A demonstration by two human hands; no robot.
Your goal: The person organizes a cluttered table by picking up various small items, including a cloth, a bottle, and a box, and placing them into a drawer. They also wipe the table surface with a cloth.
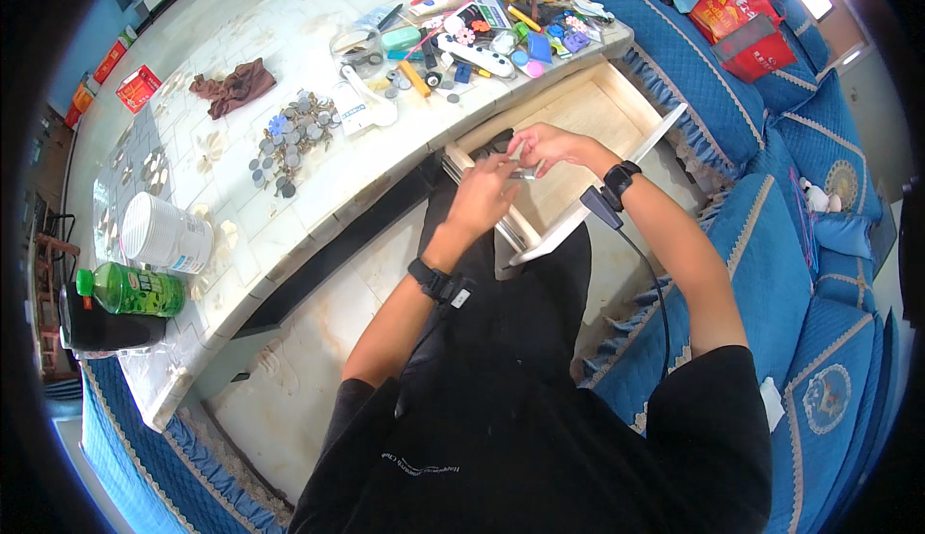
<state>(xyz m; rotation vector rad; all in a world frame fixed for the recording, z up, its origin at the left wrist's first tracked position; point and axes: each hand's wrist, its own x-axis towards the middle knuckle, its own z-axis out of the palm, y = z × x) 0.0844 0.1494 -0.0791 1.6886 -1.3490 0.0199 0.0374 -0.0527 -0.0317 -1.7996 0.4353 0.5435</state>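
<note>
An open wooden drawer (578, 126) juts out from the table above my lap. My left hand (484, 194) is over its near left corner, with the fingers pointing inward. Facing it, my right hand (547, 147) bends its fingers around a small clear, shiny item (526, 172) between the two hands. Whether the left fingers also grip that item is unclear. Dark objects (493, 145) lie in the drawer's back left corner, partly hidden by my hands. Bare wood shows across much of the drawer bottom.
A pile of small household items (498, 21) covers the tabletop's far end. Closer are metal buttons (296, 137), a brown cloth (235, 87), stacked white tubs (166, 232) and a green bottle (141, 290). A blue sofa (751, 245) borders the right, holding bags (744, 28).
</note>
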